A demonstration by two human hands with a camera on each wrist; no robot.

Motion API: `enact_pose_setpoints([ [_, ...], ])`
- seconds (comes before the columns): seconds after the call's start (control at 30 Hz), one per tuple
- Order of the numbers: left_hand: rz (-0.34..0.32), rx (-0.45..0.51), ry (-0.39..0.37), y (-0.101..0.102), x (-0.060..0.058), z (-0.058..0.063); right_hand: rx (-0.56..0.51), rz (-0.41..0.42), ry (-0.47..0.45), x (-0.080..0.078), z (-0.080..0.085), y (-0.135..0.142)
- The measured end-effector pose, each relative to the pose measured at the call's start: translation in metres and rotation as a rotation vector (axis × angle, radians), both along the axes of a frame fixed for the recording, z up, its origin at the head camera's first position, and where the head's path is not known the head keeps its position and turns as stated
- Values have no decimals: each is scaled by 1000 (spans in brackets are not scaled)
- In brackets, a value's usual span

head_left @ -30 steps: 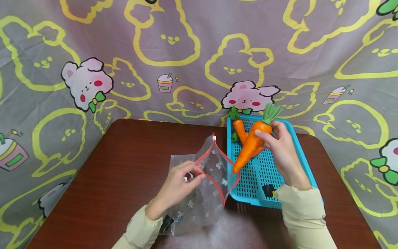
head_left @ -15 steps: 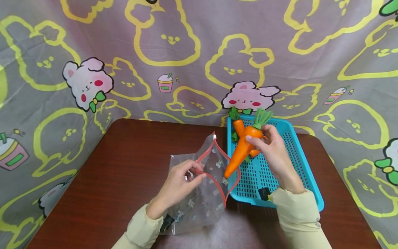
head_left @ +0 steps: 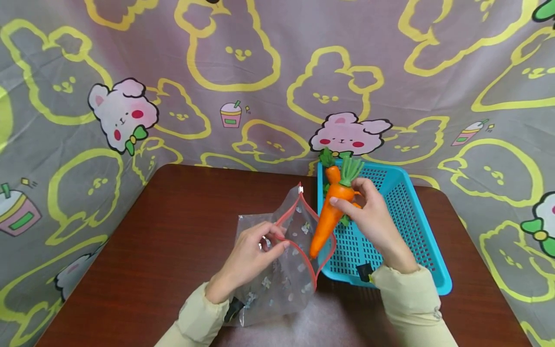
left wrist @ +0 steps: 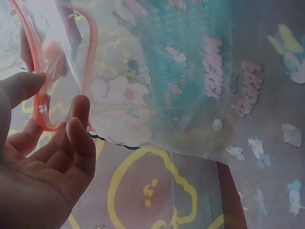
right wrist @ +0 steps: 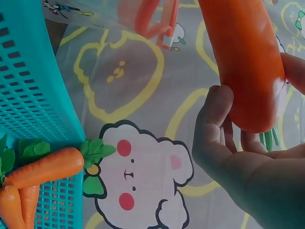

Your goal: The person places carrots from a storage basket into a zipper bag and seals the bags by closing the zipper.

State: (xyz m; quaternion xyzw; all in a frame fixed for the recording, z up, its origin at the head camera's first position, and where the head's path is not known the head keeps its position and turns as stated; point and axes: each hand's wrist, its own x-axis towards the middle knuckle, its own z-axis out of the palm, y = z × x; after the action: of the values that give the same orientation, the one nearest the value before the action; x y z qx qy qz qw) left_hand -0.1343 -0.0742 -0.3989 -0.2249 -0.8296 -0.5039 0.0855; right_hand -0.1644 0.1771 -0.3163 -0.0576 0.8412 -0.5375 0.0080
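My left hand (head_left: 248,255) pinches the clear bag (head_left: 277,291) by its red rim (left wrist: 92,40); pink lettering (left wrist: 212,69) reads "MICKEY", another word unclear. My right hand (head_left: 374,216) has its fingers curled round the large carrot (head_left: 326,222), shifted left and nearer since a second ago, tip slanting down at the bag's mouth, green top (head_left: 350,169) up and away. Beyond them, smaller carrots (right wrist: 50,168) lie in the blue basket (head_left: 405,207).
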Motion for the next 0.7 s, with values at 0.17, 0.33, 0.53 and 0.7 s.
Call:
enact_pose_setpoints([
  [0.17,3,-9,-4,0,0,1,40,6,0,0,-3,-3],
  [0.33,5,-11,-2,0,0,2,66,4,-26,1,-6,-6],
  [0.53,7,-12,0,0,-1,2,92,9,-35,2,-9,-10],
  [0.7,12,-9,9,0,-1,3,130,6,-29,5,-8,-12],
])
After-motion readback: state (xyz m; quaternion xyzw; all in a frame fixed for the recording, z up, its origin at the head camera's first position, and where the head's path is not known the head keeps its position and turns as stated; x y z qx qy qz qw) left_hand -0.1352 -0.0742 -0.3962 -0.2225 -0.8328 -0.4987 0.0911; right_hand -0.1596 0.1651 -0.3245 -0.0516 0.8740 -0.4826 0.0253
